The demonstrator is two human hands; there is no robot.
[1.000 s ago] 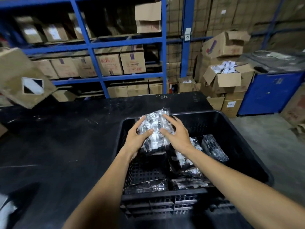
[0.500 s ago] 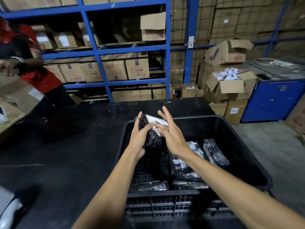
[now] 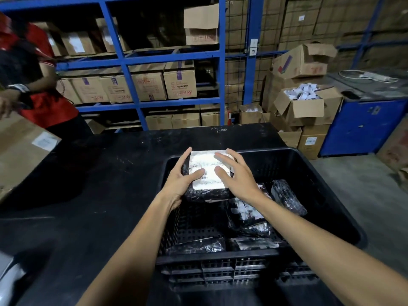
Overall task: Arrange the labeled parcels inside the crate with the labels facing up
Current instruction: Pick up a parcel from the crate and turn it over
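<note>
The parcel [image 3: 207, 173] is wrapped in shiny black plastic, and its big white label faces up at the camera. Its long side runs away from the person, toward the far wall of the crate [image 3: 326, 195], and its far end is tipped up a little. It is held above the far left corner of the crate. The left hand [image 3: 180, 184] holds its left side, with the thumb on top of the label and the other fingers [image 3: 186, 154] curled around the edge. The right hand [image 3: 237, 176] lies over the right side of the label, with its fingers spread wide and not gripping. More black parcels lie lower in the crate: one with white labels [image 3: 247, 213] is just under the right wrist, a dark one [image 3: 288, 199] leans to the right of it, and two flat ones [image 3: 198, 245] lie by the near wall. The crate is black with small holes in its sides, and it sits on a black counter [image 3: 99, 184] with scuffs. Behind the counter stands a blue shelf [image 3: 130, 60] full of brown boxes. On the right is an open box of white papers [image 3: 302, 100] next to a blue cabinet [image 3: 362, 124]. At the far left is a person in a red shirt [image 3: 42, 85], and a big brown box [image 3: 19, 151] sits below them.
</note>
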